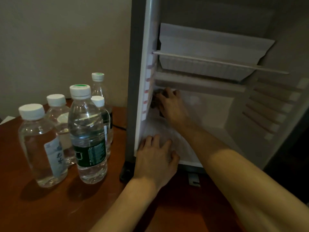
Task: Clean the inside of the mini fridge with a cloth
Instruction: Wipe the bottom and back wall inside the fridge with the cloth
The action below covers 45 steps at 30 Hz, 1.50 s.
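The mini fridge [143, 47] stands open on a wooden table, its white inside facing me. My right hand [172, 104] reaches deep into the lower compartment and presses a dark cloth [154, 100] against the left inner wall, just under the freezer box. Most of the cloth is hidden behind the fingers. My left hand [157, 154] rests flat on the fridge's bottom front edge at the left corner, fingers spread, holding nothing.
Several clear water bottles [87, 131] with white caps stand in a cluster on the brown table [50, 206] left of the fridge. A wire shelf rail [217, 61] crosses the fridge above the hands. Shelf ridges [267, 111] line the right inner wall.
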{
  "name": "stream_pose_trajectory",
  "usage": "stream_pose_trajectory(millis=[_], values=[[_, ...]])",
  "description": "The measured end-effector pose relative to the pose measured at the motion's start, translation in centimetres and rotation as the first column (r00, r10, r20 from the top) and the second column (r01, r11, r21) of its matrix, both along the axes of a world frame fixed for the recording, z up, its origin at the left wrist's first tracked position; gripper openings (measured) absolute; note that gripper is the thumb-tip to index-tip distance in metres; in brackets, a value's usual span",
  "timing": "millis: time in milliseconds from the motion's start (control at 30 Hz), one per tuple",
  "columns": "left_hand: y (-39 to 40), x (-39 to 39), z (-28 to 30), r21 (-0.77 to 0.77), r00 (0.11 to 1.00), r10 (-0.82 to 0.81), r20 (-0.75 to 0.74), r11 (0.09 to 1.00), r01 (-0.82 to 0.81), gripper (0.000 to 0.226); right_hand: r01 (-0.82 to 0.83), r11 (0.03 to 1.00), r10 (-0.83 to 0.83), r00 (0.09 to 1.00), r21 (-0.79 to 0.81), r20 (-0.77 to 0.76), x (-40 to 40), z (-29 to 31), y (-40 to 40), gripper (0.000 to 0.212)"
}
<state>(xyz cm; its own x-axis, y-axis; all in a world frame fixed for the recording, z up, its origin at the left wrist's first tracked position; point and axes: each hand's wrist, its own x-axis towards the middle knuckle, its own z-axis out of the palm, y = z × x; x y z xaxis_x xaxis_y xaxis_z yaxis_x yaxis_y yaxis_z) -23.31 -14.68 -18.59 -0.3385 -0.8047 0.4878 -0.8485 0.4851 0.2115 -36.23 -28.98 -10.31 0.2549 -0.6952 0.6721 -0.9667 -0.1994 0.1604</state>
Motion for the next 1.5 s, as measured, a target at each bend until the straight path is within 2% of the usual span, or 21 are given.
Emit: stream_pose_trajectory(millis=[167,233,367,500,600,767,900,1000,1100,1300,1500], values=[[-0.4,0.2,-0.2,-0.047,0.999,-0.022,-0.038,0.999,0.021,0.050,-0.047,0.995,0.060,0.988,0.092,-0.139,0.0,-1.8,1.0,0.034],[-0.5,0.3,-0.3,-0.054,0.998,-0.037,-0.046,0.998,0.035,0.052,-0.086,0.989,0.100,0.988,0.121,-0.119,-0.1,-3.0,1.1,0.030],[-0.4,0.4,0.0,-0.040,0.998,-0.041,-0.040,0.998,0.039,0.061,-0.036,0.989,0.054,0.991,0.146,-0.119,0.2,-2.7,1.3,0.039],[0.0,0.4,0.1,-0.023,0.999,-0.039,-0.019,0.999,0.038,0.070,-0.028,0.998,0.036,0.992,0.061,-0.124,-0.7,0.6,1.1,0.049],[-0.2,0.4,-0.2,-0.043,0.999,-0.030,-0.022,0.999,0.029,0.064,-0.029,0.999,0.027,0.996,-0.024,-0.080,-1.2,2.6,0.4,0.045],[-0.7,0.4,-0.6,-0.085,0.997,-0.054,-0.057,0.995,0.049,0.054,-0.020,0.999,0.018,0.998,-0.048,-0.057,-0.8,1.0,0.0,0.041],[-0.7,0.4,-0.8,-0.092,0.995,-0.063,-0.081,0.994,0.056,0.051,-0.016,0.999,0.008,0.985,-0.044,-0.173,-1.2,0.2,0.0,0.045],[-0.6,0.5,-0.4,-0.050,0.997,-0.061,-0.049,0.997,0.058,0.060,-0.017,0.999,0.024,0.954,0.028,-0.300,-0.9,-0.7,0.4,0.041],[-0.5,0.7,-0.2,-0.041,0.997,-0.063,-0.034,0.997,0.061,0.065,-0.066,0.992,0.099,0.936,0.109,-0.337,-0.3,-2.5,0.5,0.036],[-0.5,0.5,-0.4,-0.044,0.997,-0.054,-0.046,0.998,0.052,0.062,-0.117,0.982,0.150,0.960,0.148,-0.238,-1.0,-2.5,0.7,0.035],[-0.3,0.6,-0.2,-0.026,0.998,-0.063,-0.028,0.998,0.062,0.063,-0.082,0.982,0.095,0.993,0.169,-0.072,0.6,-1.9,1.4,0.034]])
